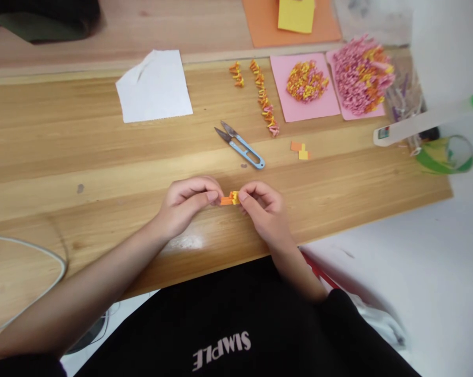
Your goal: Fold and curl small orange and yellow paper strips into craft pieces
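Both forearms come in from the near edge and meet over the near-centre of the table point(63, 152), wrists just above the wood. Left hand point(187, 201): fingers curled, thumb and forefinger closed on the orange end of a small folded paper piece point(230, 198). Right hand point(263, 207): grip likewise pinched shut, on the yellow end of the same piece. The piece is held between the two hands, just clear of the table surface.

Table: light wood plank, long side across the view; white floor to the right.
- White sheet point(154, 86), far left of centre.
- Orange sheet point(295, 26) at the far edge, a yellow block point(296, 14) on it.
- Two pink sheets, far right: one point(304, 89) carries a round heap of orange and yellow pieces, the other point(360, 73) a larger, mostly pink heap.
- Row of folded pieces point(264, 99) running near to far.
- Blue-handled snips point(240, 145), blades apart, beyond the hands.
- Two small paper scraps point(300, 150), right of the snips.
- Green tape roll point(446, 154), right edge.
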The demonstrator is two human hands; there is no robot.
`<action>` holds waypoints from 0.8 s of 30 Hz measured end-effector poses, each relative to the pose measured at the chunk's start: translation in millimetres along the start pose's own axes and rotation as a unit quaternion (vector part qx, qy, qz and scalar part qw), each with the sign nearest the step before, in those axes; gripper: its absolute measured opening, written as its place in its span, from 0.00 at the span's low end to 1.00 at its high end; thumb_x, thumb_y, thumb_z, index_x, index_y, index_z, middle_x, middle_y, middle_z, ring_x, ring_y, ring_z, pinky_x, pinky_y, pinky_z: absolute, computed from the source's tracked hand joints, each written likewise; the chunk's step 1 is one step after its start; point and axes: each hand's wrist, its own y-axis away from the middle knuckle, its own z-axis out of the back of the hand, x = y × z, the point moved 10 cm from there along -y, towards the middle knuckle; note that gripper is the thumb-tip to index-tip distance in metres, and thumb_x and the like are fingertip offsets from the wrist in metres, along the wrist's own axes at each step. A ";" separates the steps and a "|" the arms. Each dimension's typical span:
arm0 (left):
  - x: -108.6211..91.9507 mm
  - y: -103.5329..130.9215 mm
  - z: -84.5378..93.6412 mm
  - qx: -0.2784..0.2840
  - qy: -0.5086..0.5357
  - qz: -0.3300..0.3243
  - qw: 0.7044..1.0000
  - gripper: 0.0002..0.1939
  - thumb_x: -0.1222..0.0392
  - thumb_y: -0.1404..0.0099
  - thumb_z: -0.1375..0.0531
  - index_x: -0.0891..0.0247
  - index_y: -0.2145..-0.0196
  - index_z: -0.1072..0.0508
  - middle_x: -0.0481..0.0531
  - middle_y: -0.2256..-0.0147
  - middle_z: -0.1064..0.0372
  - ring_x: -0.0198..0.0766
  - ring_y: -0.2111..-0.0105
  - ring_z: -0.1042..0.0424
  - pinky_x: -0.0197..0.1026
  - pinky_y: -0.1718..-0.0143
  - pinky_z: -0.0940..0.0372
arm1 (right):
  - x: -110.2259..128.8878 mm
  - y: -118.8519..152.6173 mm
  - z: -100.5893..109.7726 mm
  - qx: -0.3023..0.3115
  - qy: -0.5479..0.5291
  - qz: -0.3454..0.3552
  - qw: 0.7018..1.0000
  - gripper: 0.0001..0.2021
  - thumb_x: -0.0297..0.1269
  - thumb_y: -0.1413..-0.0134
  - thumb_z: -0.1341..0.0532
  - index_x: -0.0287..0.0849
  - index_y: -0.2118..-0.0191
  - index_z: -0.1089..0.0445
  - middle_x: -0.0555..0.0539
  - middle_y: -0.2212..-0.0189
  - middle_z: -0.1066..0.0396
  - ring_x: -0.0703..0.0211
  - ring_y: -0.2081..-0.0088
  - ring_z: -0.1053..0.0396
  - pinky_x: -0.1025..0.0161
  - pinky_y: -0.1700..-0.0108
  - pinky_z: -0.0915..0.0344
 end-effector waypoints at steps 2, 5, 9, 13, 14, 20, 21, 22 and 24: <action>1.4 -0.1 0.7 -0.001 0.003 0.005 1.000 0.08 0.61 0.39 0.39 0.63 0.75 0.24 0.51 0.74 0.28 0.37 0.71 0.29 0.40 0.67 0.33 | 0.1 -0.1 -0.3 0.002 -0.003 0.001 1.000 0.07 0.35 0.46 0.39 0.43 0.74 0.33 0.55 0.80 0.37 0.67 0.77 0.40 0.67 0.73 0.40; -0.2 -0.4 0.7 -0.005 -0.005 0.007 1.000 0.08 0.62 0.40 0.39 0.63 0.75 0.25 0.51 0.74 0.28 0.37 0.72 0.30 0.39 0.68 0.33 | 0.3 0.0 -0.3 0.003 -0.001 0.002 1.000 0.07 0.36 0.46 0.40 0.43 0.74 0.33 0.55 0.80 0.37 0.67 0.77 0.40 0.67 0.73 0.40; -5.6 -1.1 -1.2 -0.004 -0.012 0.001 1.000 0.06 0.63 0.41 0.37 0.63 0.76 0.26 0.50 0.75 0.29 0.35 0.73 0.31 0.37 0.70 0.34 | 1.5 0.4 -0.6 0.009 0.001 0.005 1.000 0.07 0.38 0.46 0.39 0.43 0.73 0.33 0.55 0.79 0.37 0.67 0.77 0.40 0.66 0.72 0.40; -9.2 -1.2 -3.5 0.004 -0.006 -0.012 1.000 0.06 0.63 0.41 0.36 0.63 0.75 0.25 0.49 0.75 0.29 0.33 0.73 0.31 0.35 0.71 0.35 | 4.0 0.9 -0.7 0.013 -0.004 0.014 1.000 0.08 0.38 0.45 0.39 0.43 0.73 0.33 0.55 0.79 0.37 0.67 0.77 0.39 0.67 0.72 0.39; -9.3 -1.1 -3.7 0.003 -0.006 -0.014 1.000 0.06 0.63 0.41 0.36 0.63 0.75 0.25 0.49 0.75 0.29 0.32 0.73 0.31 0.35 0.71 0.35 | 4.7 1.0 -0.5 0.013 -0.006 0.017 1.000 0.08 0.38 0.45 0.39 0.43 0.73 0.33 0.55 0.79 0.37 0.67 0.77 0.39 0.67 0.72 0.39; -11.2 -1.4 -6.0 -0.003 -0.039 -0.024 0.999 0.07 0.59 0.41 0.34 0.63 0.74 0.25 0.50 0.74 0.28 0.33 0.73 0.30 0.36 0.71 0.33 | 4.8 1.9 -0.5 0.013 0.005 0.013 1.000 0.09 0.40 0.45 0.38 0.43 0.72 0.33 0.54 0.79 0.35 0.66 0.76 0.38 0.66 0.72 0.38; -11.6 -1.5 -6.4 -0.003 -0.043 -0.024 0.999 0.07 0.59 0.41 0.34 0.63 0.74 0.25 0.50 0.74 0.27 0.34 0.73 0.29 0.36 0.71 0.32 | 5.0 1.9 -0.5 0.013 0.003 0.014 1.000 0.09 0.40 0.45 0.38 0.43 0.72 0.33 0.54 0.79 0.35 0.66 0.76 0.38 0.66 0.72 0.38; -12.2 -1.6 -6.7 -0.003 -0.044 -0.025 0.999 0.06 0.60 0.41 0.35 0.63 0.73 0.24 0.50 0.74 0.27 0.34 0.73 0.29 0.36 0.70 0.32 | 5.4 2.0 -0.5 0.011 0.000 0.015 1.000 0.08 0.40 0.45 0.38 0.43 0.73 0.33 0.54 0.79 0.35 0.67 0.76 0.38 0.66 0.72 0.38; -13.2 -1.4 -7.1 -0.002 -0.042 -0.024 0.999 0.04 0.62 0.41 0.36 0.63 0.72 0.23 0.50 0.73 0.25 0.34 0.72 0.28 0.36 0.69 0.31 | 5.9 1.9 -0.2 0.007 -0.005 0.018 1.000 0.08 0.39 0.45 0.38 0.43 0.72 0.33 0.54 0.79 0.36 0.67 0.77 0.39 0.66 0.73 0.38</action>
